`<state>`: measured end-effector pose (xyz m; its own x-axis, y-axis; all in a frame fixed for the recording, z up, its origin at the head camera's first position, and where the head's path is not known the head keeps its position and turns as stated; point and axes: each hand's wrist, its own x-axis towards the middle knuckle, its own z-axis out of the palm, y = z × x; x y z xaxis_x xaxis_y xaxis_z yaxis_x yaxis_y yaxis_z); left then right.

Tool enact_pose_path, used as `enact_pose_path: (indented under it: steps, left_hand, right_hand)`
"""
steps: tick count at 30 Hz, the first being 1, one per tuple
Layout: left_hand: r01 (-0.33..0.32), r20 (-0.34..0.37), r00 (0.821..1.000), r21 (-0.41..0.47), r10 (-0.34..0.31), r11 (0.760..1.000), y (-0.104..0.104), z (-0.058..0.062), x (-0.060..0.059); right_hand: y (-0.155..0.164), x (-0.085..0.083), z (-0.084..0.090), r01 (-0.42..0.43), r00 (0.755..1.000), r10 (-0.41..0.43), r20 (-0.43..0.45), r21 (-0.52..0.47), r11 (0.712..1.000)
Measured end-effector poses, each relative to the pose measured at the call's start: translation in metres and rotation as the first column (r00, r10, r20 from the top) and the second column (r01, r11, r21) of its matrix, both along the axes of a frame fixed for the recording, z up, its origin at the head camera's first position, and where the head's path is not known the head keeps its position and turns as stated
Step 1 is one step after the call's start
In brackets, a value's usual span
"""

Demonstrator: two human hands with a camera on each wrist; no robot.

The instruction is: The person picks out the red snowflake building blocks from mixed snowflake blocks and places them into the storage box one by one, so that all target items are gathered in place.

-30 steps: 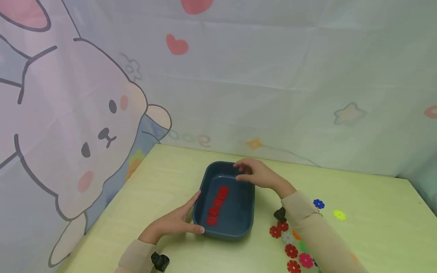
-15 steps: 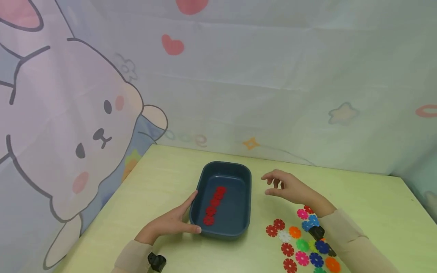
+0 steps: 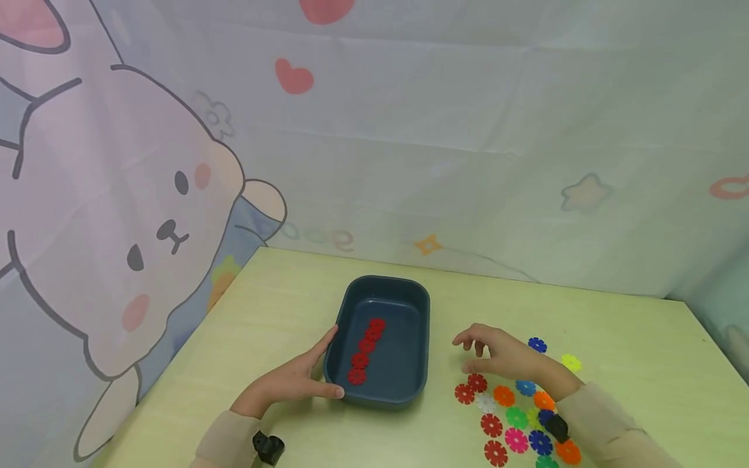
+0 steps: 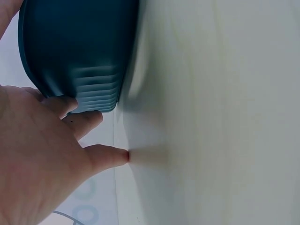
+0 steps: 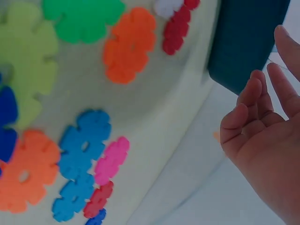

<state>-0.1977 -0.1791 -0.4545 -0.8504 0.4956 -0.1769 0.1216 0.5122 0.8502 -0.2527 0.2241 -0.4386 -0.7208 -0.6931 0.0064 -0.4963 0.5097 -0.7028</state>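
1. The dark blue rectangular tray (image 3: 417,338) sits on my light wooden table (image 3: 281,312), and everything else is placed off that.
2. Inside the tray there's a line of red flower-shaped plastic discs (image 3: 366,348), overlapping each other, running from the near left corner toward the middle.
3. My left hand (image 3: 295,378) rests flat against the tray's near left corner, fingers straight, thumb along the front wall, not curled round anything.
4. My right hand (image 3: 502,356) hovers just right of the tray, fingers loosely bent, holding nothing.
5. Right of the tray, under and around that hand, lie scattered flower discs (image 3: 517,417): red, orange, green, blue, pink, white, yellow.
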Motion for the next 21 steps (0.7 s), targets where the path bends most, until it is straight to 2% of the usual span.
enact_pose_path:
  steps: [4,6,11,21]
  left_hand:
    - [-0.003,-0.004,1.000,-0.007,0.003,1.000,0.000,0.000,0.000]
    - [-0.005,-0.005,1.000,-0.007,0.005,1.000,0.000,0.001,0.000]
    - [-0.006,-0.001,1.000,-0.003,0.006,1.000,0.000,0.000,0.000]
    - [-0.006,-0.003,1.000,0.001,0.006,1.000,-0.001,-0.003,-0.001]
  right_hand:
    - [-0.003,0.002,-0.008,0.002,0.995,-0.006,0.103,0.033,0.999]
    - [-0.004,0.003,-0.011,-0.009,0.992,0.003,0.124,0.046,0.999]
    - [-0.004,0.004,-0.017,-0.041,0.993,0.032,0.113,0.082,0.996]
    - [-0.007,0.007,-0.020,-0.051,0.989,0.028,0.147,0.155,0.987]
